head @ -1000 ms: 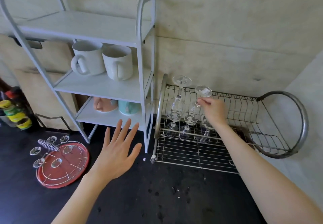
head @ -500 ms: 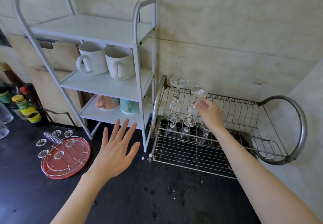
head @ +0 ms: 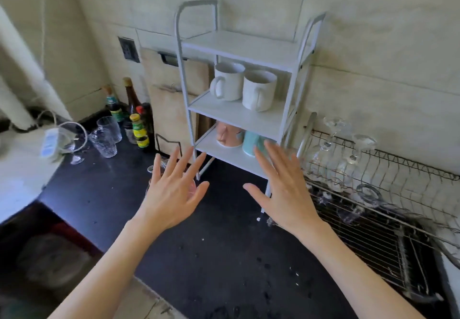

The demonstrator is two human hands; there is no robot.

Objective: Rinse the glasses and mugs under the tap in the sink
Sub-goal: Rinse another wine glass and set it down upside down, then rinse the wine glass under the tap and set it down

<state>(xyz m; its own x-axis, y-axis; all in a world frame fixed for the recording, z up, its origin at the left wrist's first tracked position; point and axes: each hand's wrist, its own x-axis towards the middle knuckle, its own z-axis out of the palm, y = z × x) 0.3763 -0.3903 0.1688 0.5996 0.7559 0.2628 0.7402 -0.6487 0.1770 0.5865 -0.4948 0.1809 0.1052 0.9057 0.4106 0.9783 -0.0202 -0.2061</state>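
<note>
Countertop: black, speckled, set against a pale tiled wall.
Dish rack: wire, far right, with upturned stemmed glasses standing in it.
Shelf unit: white, three tiers; two white mugs on the middle tier, a pink mug and a teal mug on the bottom.
Tumblers: clear, upright, far left beside sauce bottles.
Left hand: empty, fingers spread wide above the counter.
Right hand: empty, fingers splayed, just before the bottom tier.

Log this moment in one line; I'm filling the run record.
left hand: open, empty | right hand: open, empty | mugs: on shelf | stem glasses: inverted in rack | rinsing: not under way
</note>
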